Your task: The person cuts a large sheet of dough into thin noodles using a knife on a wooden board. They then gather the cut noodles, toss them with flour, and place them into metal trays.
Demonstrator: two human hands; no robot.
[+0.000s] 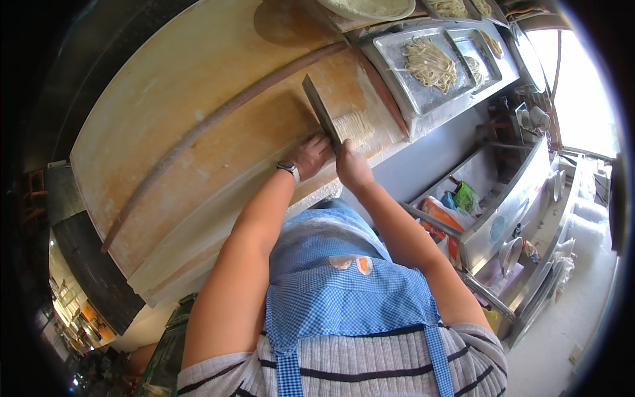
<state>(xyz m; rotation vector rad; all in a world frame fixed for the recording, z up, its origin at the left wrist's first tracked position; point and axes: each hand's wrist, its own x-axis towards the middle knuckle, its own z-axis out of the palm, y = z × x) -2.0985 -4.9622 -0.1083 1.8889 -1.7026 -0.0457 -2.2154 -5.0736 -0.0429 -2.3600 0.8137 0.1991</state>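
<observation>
My right hand [353, 166] is closed around the handle of a broad-bladed knife [320, 106], whose blade stands on edge over the floury wooden board [223, 144]. To the left of the blade, my left hand [311, 158], with a watch on its wrist, rests with bent fingers close to the blade. A long folded sheet of dough [208, 213] runs along the board's near edge and reaches under my left hand. Right of the blade lie cut noodles [354, 127] in a neat row. Whether the blade touches the dough is hidden.
A long wooden rolling pin [198, 131] lies across the board. A red-brown strip [382, 92] lies at its right end. Beyond are a metal tray [421, 101] with noodles, more trays, and a bowl of flour [369, 7]. A metal cabinet [496, 218] stands at right.
</observation>
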